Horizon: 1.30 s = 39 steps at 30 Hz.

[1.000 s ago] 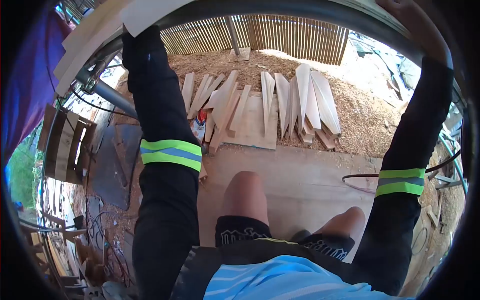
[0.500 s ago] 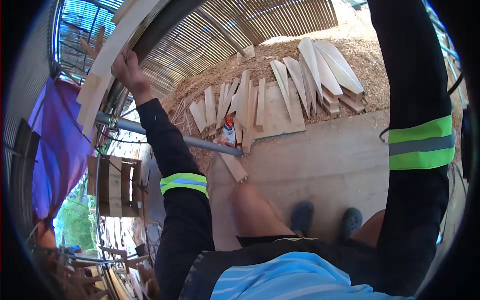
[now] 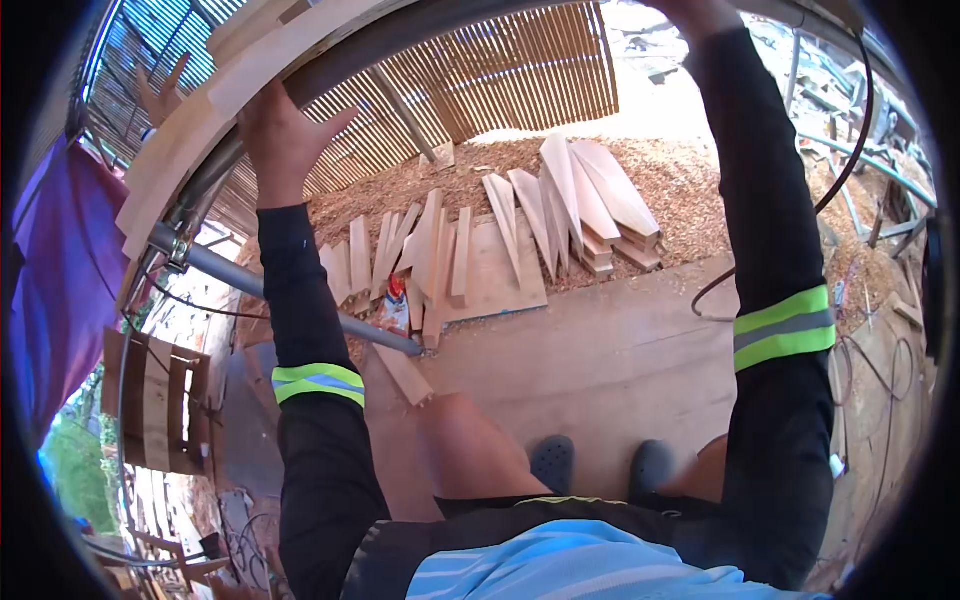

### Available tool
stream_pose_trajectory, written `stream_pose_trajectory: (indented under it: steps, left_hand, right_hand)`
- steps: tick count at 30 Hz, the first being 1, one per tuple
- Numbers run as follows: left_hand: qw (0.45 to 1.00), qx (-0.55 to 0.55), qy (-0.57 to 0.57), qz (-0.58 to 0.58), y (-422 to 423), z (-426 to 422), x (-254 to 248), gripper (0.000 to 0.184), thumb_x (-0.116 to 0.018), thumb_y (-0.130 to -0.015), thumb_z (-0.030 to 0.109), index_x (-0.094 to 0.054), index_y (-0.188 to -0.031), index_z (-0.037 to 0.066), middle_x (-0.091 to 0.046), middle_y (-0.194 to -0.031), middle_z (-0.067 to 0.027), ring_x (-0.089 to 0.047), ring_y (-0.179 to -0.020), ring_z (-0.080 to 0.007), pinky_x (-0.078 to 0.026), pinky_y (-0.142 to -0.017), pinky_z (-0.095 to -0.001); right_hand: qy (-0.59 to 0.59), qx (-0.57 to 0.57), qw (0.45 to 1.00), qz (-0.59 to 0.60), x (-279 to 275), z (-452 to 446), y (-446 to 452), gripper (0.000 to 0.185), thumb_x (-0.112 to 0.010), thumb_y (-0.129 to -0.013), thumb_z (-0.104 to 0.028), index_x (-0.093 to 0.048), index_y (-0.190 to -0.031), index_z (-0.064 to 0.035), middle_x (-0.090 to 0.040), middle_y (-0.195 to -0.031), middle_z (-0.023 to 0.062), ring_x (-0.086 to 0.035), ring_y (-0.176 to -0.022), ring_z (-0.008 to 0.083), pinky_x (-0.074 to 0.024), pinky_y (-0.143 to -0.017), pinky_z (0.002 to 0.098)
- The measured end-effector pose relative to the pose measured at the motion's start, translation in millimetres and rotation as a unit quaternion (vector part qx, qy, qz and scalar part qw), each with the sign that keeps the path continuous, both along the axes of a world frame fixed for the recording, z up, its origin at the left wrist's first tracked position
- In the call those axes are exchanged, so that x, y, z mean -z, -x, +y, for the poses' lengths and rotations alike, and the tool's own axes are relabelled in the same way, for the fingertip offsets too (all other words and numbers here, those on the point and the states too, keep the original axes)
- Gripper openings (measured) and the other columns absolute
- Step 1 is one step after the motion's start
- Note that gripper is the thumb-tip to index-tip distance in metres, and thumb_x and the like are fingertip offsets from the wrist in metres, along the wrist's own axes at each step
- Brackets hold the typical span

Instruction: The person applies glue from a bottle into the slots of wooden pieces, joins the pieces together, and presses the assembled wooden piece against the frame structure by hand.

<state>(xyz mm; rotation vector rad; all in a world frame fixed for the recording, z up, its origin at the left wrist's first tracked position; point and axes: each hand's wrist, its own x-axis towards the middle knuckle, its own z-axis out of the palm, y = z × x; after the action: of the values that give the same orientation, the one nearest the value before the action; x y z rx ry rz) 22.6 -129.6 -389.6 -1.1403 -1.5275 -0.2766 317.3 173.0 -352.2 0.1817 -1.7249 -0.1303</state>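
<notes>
My left hand point(image 3: 288, 140) is raised at the upper left, against the near edge of a pale wooden board point(image 3: 245, 88). Its thumb is stretched out to the right, and its fingertips are partly lost at the board's edge. The board lies along a dark curved-looking rail point(image 3: 350, 55), with more pale wood point(image 3: 150, 205) at its left end. My right hand point(image 3: 697, 12) reaches up to the top edge of the view near the rail; its fingers are cut off. Beyond the board, another person's hand point(image 3: 163, 92) is raised with fingers apart.
Tapered wooden pieces point(image 3: 600, 200) and several narrow blocks point(image 3: 440, 250) lie on wood shavings ahead. A grey pipe point(image 3: 225, 272) slants down to the floor board point(image 3: 560, 350). Black cable point(image 3: 850, 160) hangs at the right. A purple sheet point(image 3: 70, 260) hangs at the left.
My left hand has turned, its thumb now spread away from the board. My right hand has come into view at the top. The view has shifted, and another person's hand shows more clearly.
</notes>
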Motion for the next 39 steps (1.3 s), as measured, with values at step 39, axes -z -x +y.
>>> stream_pose_trajectory:
  steps: [39]
  left_hand:
    - [0.991, 0.026, -0.108, -0.077, -4, 31, 4, 0.064, -0.094, -0.063, 0.029, -0.065, -0.119, 0.015, -0.064, -0.122, -0.0031, -0.059, -0.116, -0.0271, -0.040, -0.103, -0.0479]
  right_hand:
    - [0.023, 0.186, 0.982, -0.012, 60, -27, 69, 0.056, -0.075, -0.075, -0.007, -0.061, -0.129, -0.0178, -0.064, -0.118, 0.0022, -0.058, -0.115, 0.0240, -0.0361, -0.110, 0.0427]
